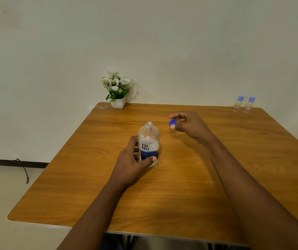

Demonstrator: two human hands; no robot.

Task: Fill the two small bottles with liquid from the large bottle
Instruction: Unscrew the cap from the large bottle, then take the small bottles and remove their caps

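Observation:
The large clear bottle (148, 139) with a white and blue label stands upright near the middle of the wooden table (180, 186), its neck uncapped. My left hand (133, 164) grips its lower body. To the right of the bottle, my right hand (188, 124) pinches the blue cap (172, 122) just above the tabletop. Two small clear bottles (238, 103) (249, 105) with light blue caps stand side by side at the far right corner, out of reach of both hands.
A white pot of white flowers (118, 91) stands at the table's far left edge against the wall, with a small wrapper (104, 107) beside it. A dark cable (22, 168) lies on the floor to the left.

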